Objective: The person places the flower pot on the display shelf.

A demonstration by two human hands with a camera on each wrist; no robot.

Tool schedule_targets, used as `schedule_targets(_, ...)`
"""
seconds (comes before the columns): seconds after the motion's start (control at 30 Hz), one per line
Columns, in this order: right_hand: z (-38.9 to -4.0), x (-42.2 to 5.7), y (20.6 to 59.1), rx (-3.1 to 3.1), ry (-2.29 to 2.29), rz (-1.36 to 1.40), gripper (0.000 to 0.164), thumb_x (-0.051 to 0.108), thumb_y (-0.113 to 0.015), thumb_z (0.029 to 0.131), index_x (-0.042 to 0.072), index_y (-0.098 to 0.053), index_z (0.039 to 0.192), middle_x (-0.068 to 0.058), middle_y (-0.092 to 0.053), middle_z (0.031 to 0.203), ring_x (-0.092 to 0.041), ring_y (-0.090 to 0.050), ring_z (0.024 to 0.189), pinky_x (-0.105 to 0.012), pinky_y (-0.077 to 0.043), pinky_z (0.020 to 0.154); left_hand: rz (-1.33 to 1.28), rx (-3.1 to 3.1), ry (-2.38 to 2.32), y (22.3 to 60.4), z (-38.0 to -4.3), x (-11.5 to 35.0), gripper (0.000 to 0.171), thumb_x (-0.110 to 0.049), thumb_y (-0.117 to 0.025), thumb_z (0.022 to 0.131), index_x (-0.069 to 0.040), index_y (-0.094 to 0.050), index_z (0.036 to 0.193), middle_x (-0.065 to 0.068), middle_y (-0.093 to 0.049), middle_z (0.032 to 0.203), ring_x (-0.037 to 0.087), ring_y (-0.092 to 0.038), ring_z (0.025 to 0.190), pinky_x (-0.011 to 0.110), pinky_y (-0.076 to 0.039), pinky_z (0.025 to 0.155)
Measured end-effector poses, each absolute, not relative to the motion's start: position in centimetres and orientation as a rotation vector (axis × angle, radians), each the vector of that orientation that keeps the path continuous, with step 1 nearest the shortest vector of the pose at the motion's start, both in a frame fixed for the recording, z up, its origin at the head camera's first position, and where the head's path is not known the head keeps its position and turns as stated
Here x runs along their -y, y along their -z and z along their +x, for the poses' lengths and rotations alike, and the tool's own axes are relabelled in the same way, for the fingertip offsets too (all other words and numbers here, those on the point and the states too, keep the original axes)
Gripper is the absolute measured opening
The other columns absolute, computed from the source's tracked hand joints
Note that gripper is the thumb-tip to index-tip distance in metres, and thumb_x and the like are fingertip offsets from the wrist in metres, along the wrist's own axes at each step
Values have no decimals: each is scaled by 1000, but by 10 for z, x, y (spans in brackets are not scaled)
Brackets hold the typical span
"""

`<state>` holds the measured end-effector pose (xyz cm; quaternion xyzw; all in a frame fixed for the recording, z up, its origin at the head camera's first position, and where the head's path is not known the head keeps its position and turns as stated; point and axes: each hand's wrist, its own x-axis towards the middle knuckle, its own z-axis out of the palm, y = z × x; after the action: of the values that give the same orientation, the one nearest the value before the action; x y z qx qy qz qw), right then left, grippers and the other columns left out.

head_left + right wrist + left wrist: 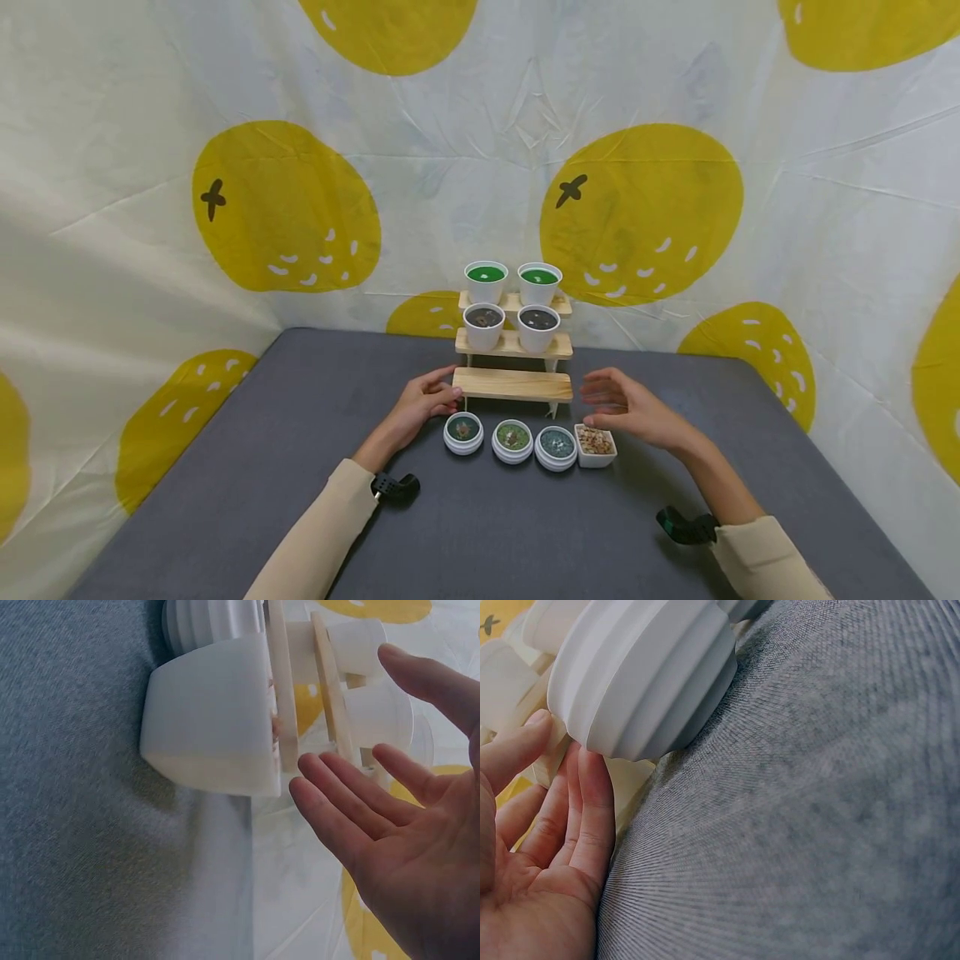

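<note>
A three-tier wooden stand (513, 385) stands on the table. At the left end of its lowest shelf is my left hand (422, 403), holding that end between thumb and fingers. The left wrist view shows the thumb on one side of the wood (555, 754) and the fingers on the other, close by a ribbed white bowl (645, 675). My right hand (633, 410) hovers just off the shelf's right end, above a square white dish (596, 458) of brown bits. In the right wrist view its fingers (337, 810) are spread and hold nothing.
Two white cups with green contents (486, 287) stand on the top shelf, two with dark contents (483, 333) on the middle one. Three round ribbed bowls (512, 454) line up before the stand, beside the square dish. A fruit-print curtain (465, 183) hangs behind the grey table (495, 533).
</note>
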<state>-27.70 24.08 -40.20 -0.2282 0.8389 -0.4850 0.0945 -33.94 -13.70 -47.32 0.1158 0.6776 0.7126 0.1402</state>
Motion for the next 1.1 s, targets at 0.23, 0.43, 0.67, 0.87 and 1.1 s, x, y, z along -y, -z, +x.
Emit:
schedule_targets(0.23,-278,-246,410,-2465,1397,-718,61,17,-70,89,6,-37,138,-28,-46,138,-47,-47,125,-55,-44,101,331,-1962,-2037,472,-338,136,64,-21,-69,90,-12,-40,147,9,-69,99,26,-64,93,28,-57,77)
schedule_targets(0.43,-278,-246,413,-2428,1392,-720,63,18,-72,87,5,-38,138,-28,-45,138,-48,-46,126,-56,-43,101,317,-1971,-2038,479,-343,136,64,-21,-69,90,-13,-40,147,9,-69,99,25,-64,93,28,-57,78)
schedule_targets(0.67,-282,-244,417,-2401,1347,-775,63,15,-70,89,1,-36,140,-28,-45,139,-49,-46,125,-56,-44,99,292,-1994,-2087,494,-352,133,61,-24,-70,89,-18,-46,144,10,-68,99,21,-65,88,28,-57,75)
schedule_targets(0.87,-283,-250,421,-2373,1348,-782,62,14,-70,88,2,-38,139,-27,-46,139,-47,-47,125,-56,-44,98,298,-2022,-2092,493,-351,131,59,-28,-73,86,-22,-50,140,10,-69,99,18,-66,85,29,-57,75)
schedule_targets(1.1,-284,-252,421,-2329,1322,-778,65,16,-71,87,1,-36,140,-29,-46,138,-48,-47,126,-56,-44,98,297,-2008,-2106,493,-351,134,60,-27,-74,85,-21,-50,140,11,-68,98,18,-66,84,29,-57,74)
